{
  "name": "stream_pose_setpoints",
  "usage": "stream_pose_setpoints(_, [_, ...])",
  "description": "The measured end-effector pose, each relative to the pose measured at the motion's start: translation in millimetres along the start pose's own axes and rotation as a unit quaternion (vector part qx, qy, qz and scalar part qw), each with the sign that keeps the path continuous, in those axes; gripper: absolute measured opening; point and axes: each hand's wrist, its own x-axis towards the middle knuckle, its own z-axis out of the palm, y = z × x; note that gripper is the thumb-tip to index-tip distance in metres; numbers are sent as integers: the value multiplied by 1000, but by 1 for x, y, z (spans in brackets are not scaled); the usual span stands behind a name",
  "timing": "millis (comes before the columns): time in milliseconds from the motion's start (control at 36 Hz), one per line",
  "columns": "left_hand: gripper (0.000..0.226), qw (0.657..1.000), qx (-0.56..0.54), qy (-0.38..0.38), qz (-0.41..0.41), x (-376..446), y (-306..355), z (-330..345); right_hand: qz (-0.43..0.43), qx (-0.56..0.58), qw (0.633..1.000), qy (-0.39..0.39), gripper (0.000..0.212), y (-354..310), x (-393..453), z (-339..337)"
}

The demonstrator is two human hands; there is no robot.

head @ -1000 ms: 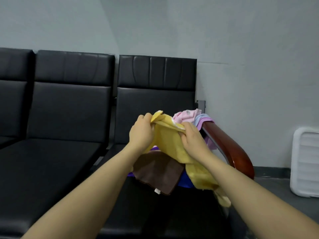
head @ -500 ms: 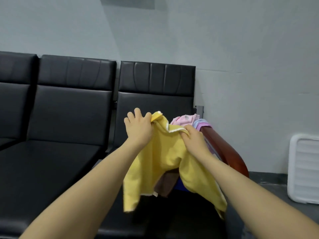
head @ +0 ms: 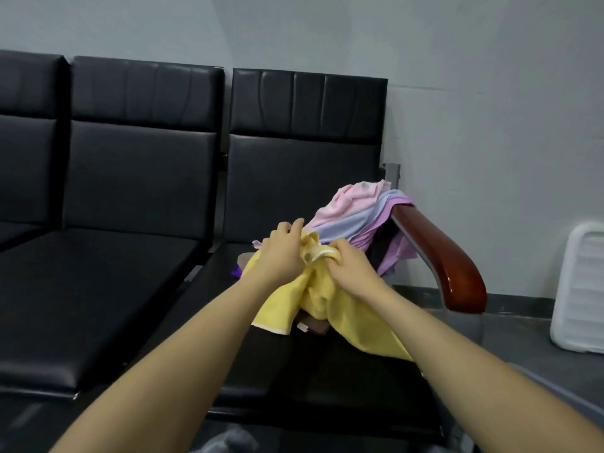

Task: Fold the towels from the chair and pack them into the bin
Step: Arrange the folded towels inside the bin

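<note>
- Head view, change: the yellow towel point(head: 322, 299), held up and spread half a second ago with its lower edge hanging free, is now lower and bunched between the hands, its top edge gathered and its body slumping onto the chair seat point(head: 327, 364).
- Head view, meaning: judged as a regrip to find edges or corners; no fold is made yet and the task is at an early stage.
- Left hand point(head: 282, 253): forearm extended forward, back of hand up, fingers curled into the towel's gathered top edge.
- Right hand point(head: 349, 268): forearm extended from the lower right, fingers and thumb pinching the white-trimmed hem just beside the left hand.
- Remaining towels: pink, blue and purple pile point(head: 362, 214) draped over the wooden armrest point(head: 441, 259); a brown towel point(head: 313, 323) lies partly under the yellow one.
- Bin: a white slatted container point(head: 580, 289) stands on the floor at the right, well apart from the hands; whether it is the bin cannot be told.
</note>
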Motion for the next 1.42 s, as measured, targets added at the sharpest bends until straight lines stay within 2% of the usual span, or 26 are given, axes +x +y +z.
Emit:
stream_pose_setpoints(56, [57, 998, 41, 1, 57, -2, 2, 11, 24, 18, 999, -12, 22, 4, -3, 3])
stream_pose_setpoints(111, [46, 995, 55, -33, 79, -5, 4, 23, 31, 59, 997, -24, 23, 8, -9, 5])
stream_pose_setpoints(167, [35, 994, 37, -62, 77, -12, 8, 34, 40, 94, 995, -24, 20, 13, -17, 5])
stream_pose_setpoints(278, [20, 990, 17, -126, 55, -27, 8, 52, 84, 76, 993, 26, 18, 35, -20, 8])
stream_pose_setpoints(361, [21, 992, 1, -115, 49, -36, 1, 63, 126, -3, 992, 30, 17, 55, -19, 10])
stream_pose_setpoints(444, [25, 996, 1, -80, 45, -38, -7, 69, 157, -75, 985, 7, 32, 70, -20, 12])
stream_pose_setpoints(556, [19, 998, 7, -51, 35, -34, -27, 71, 129, -163, 978, -16, 38, 81, -15, 20])
stream_pose_setpoints(722, [22, 999, -29, -4, 17, -19, -50, 74, 111, -203, 973, -21, 38, 78, 7, 24])
stream_pose_setpoints(889, [21, 996, -90, 11, 6, -11, -44, 80, 142, -238, 960, -37, 47, 81, 18, 28])
stream_pose_setpoints(972, [21, 995, -94, 27, -1, -10, -40, 82, 151, -217, 964, -16, 39, 91, 19, 33])
stream_pose_setpoints(1056, [19, 998, -55, 18, -26, -11, -35, 82, 129, -210, 969, -30, 31, 100, 14, 36])
stream_pose_setpoints(1167, [23, 999, 35, -18, 13, -15, -32, 85, 115, -197, 969, -93, 51, 105, 4, 37])
stream_pose_setpoints(1222, [30, 998, 43, -24, 37, -19, -33, 87, 108, -197, 969, -99, 52, 106, 1, 38])
stream_pose_setpoints(1333, [48, 995, -9, -47, 84, -30, -34, 84, 119, -207, 969, -65, 26, 99, -3, 36])
stream_pose_setpoints(1417, [44, 991, 4, -70, 116, -35, -33, 80, 98, -233, 966, -59, 21, 99, -9, 35])
